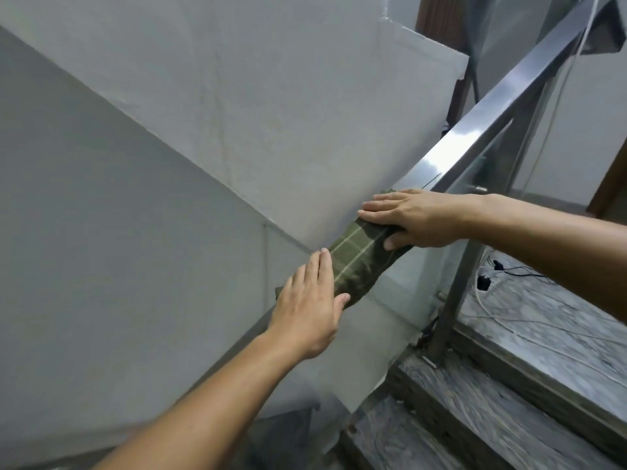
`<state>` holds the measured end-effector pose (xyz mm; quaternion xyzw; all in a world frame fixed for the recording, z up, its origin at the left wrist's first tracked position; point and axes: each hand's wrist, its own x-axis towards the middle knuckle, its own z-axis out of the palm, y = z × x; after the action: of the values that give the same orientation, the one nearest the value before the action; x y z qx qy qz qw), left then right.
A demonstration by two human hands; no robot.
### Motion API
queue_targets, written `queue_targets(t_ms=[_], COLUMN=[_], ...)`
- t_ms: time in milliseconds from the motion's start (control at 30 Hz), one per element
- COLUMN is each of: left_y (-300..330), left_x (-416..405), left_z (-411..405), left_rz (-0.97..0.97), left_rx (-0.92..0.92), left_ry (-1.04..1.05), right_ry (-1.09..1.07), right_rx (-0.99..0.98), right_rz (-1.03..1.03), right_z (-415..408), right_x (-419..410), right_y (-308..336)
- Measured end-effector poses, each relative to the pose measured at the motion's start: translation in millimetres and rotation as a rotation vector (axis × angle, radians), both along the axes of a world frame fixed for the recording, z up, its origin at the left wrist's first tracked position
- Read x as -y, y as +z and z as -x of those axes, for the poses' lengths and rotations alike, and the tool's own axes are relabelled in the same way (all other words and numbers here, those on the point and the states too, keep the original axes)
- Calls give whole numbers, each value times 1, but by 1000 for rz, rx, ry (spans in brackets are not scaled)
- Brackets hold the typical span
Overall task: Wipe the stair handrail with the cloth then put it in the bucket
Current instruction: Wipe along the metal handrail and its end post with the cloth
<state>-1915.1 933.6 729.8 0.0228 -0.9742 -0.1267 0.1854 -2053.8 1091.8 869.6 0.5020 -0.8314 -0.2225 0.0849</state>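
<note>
Your left hand [310,307] lies flat on the lower end of the cloth [359,262], fingers straight and together, thumb against the cloth's edge, pressing rather than gripping. Your right hand [417,218] lies flat across the upper end, fingers extended over the top and thumb tucked down the near side. The cloth, dark green with pale check lines, is draped lengthwise over the metal handrail [488,123], which slopes up to the right above a glass panel [481,171]. A metal post [458,290] stands below your right wrist, down to the grey stone steps [509,401]. Thin cables [509,273] lie on the upper tread. The grey wall [135,198] fills the left side.
</note>
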Motion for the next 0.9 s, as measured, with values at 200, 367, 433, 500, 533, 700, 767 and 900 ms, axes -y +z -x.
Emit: queue_targets(t_ms=[200,367,433,500,533,700,767,900], left_y=[-46,-94,-115,-135,-146,-190,-206,-240], left_x=[34,71,86,101,108,144,159,187], left_z=[-60,-121,-148,-176,-191,-263,-289,-342], left_rz=[8,-13,-37,-55,-62,-160,-206,-252], left_rx=[-13,14,14,22,34,115,137,206], left_ry=[50,88,117,145,158,217,236,309], right_ry=[102,259,299,312,313,329,345,371], right_rx=[-90,-123,-157,-181,-186,-180,-182,-163], right_rz=[-53,-21,-10,-14,-19,-45,-44,-26], right_z=[-65,-112,-137,-166,-178,-242,-266,-315], right_x=[41,75,92,111,119,164,181,216], right_y=[-49,-106,-129,-152,-164,-214,-232,-274])
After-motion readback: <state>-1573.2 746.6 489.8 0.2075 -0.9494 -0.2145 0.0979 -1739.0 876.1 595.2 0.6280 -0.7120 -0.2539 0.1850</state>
